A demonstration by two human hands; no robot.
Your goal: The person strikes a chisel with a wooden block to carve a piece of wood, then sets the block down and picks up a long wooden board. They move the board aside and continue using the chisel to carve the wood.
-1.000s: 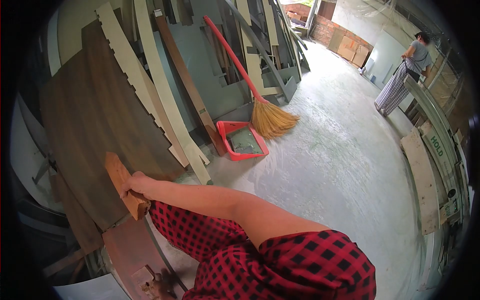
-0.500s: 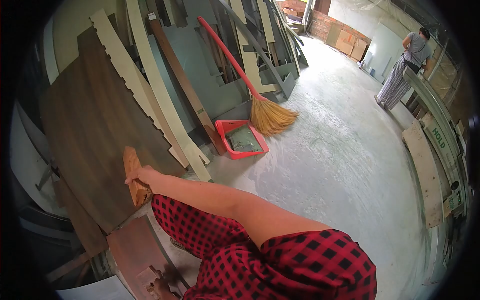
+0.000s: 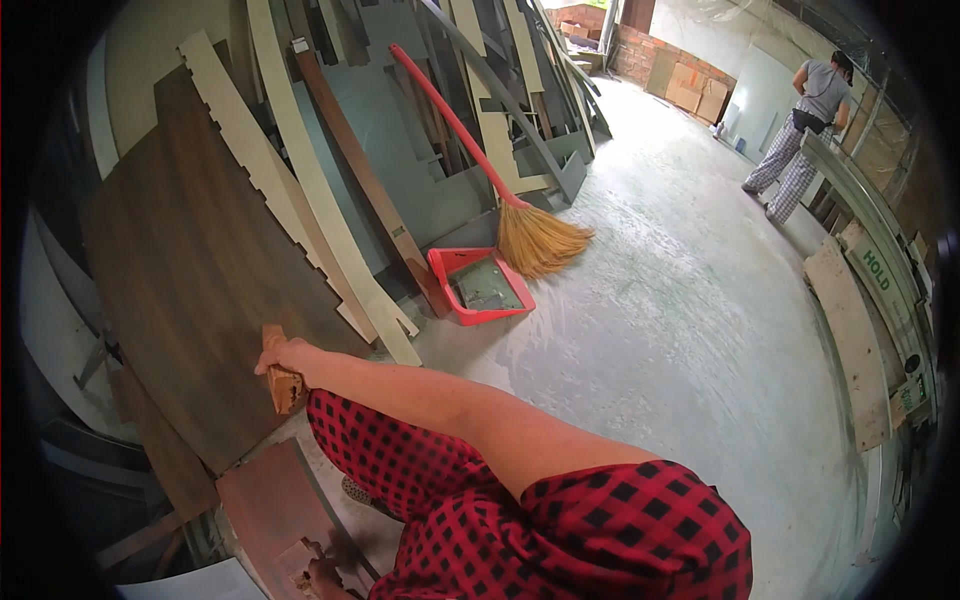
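Observation:
My right hand [image 3: 287,357] is closed around an orange-brown wooden block [image 3: 286,392], held over the lower edge of a large dark brown wood panel [image 3: 190,270]. The block's rough near end faces me. Low in the view, my left hand [image 3: 325,578] is in shadow, its fingers bent over a small light brown wooden piece [image 3: 296,556]. That piece rests on a reddish-brown board [image 3: 268,495] beside my red and black checked leg. Part of the left hand is cut off by the frame edge.
A red dustpan [image 3: 490,316] and a straw broom [image 3: 540,243] stand by leaning panels and strips [image 3: 345,150]. Stacked boards [image 3: 845,350] line the right side. Farther back, another person [image 3: 800,140] stands near the wall. Concrete floor [image 3: 650,330] stretches between.
My right hand has shifted slightly right and tilted the block, which now shows more end-on. The other person has changed stance, legs further apart. My left hand stays about where it was.

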